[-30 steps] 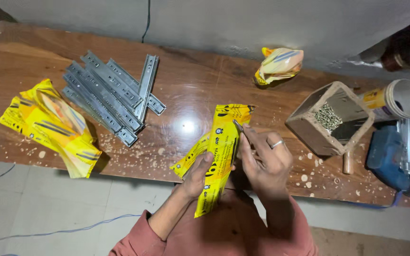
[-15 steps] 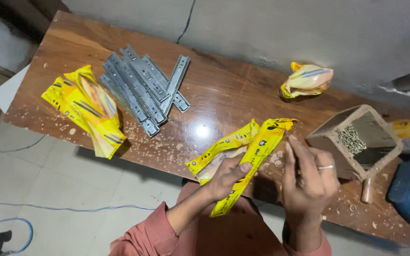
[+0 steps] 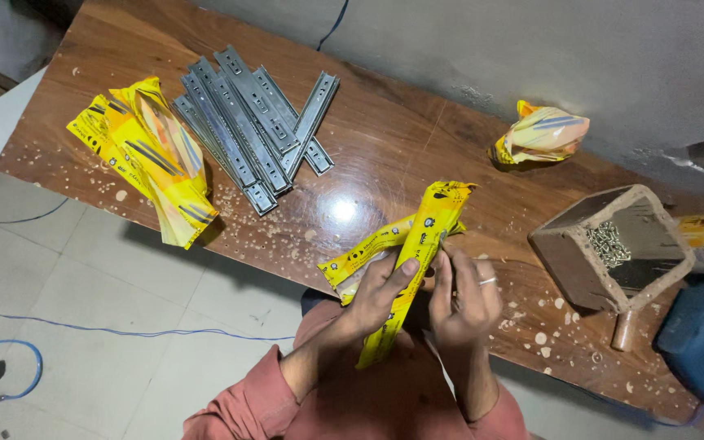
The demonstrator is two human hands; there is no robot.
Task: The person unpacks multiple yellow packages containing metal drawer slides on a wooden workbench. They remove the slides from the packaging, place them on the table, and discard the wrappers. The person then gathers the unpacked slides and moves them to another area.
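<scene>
Holding a long yellow packet [image 3: 414,262] w/ both hands in the head view: your left hand [image 3: 378,291] is clamped round its middle, thumb on the front; your right hand [image 3: 462,295] pinches its right edge near the top. Packet sits tilted over the near edge of the wooden table [image 3: 385,138]. Metal drawer slides [image 3: 256,124] lie far left, flattened yellow wrappers [image 3: 147,156] beside them, crumpled wrapper [image 3: 541,134] far right, box of screws [image 3: 613,248] just right of your hands.

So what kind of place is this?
Probably a carpentry or furniture workshop: metal drawer slides lie on a sawdust-flecked wooden table, beside a box of screws.
</scene>
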